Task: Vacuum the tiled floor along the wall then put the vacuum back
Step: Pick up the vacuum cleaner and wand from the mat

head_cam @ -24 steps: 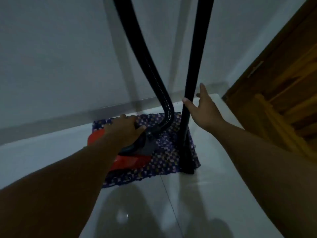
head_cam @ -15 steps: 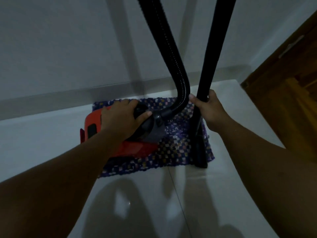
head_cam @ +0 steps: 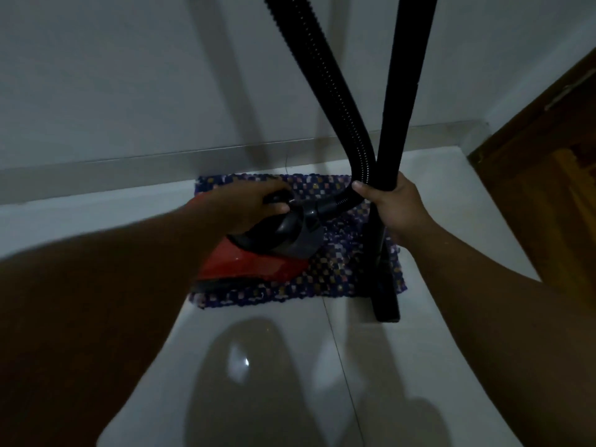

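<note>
The right hand (head_cam: pixel 398 211), open beside the tube (head_cam: pixel 395 130) earlier, is now curled round it and the hose (head_cam: pixel 335 91). The vacuum (head_cam: pixel 258 256), on the mat (head_cam: pixel 335 272) by the wall, is gripped at its handle by the left hand (head_cam: pixel 248 204). If lifted unevenly, the tube's foot may snag the mat.

A home, seemingly a room corner: glossy pale tiled floor (head_cam: pixel 403 366) meets a plain white wall (head_cam: pixel 129 75) with a tiled skirting, a woven patterned mat (head_cam: pixel 335 272) lies against it, and a wooden door (head_cam: pixel 548 195) stands at right.
</note>
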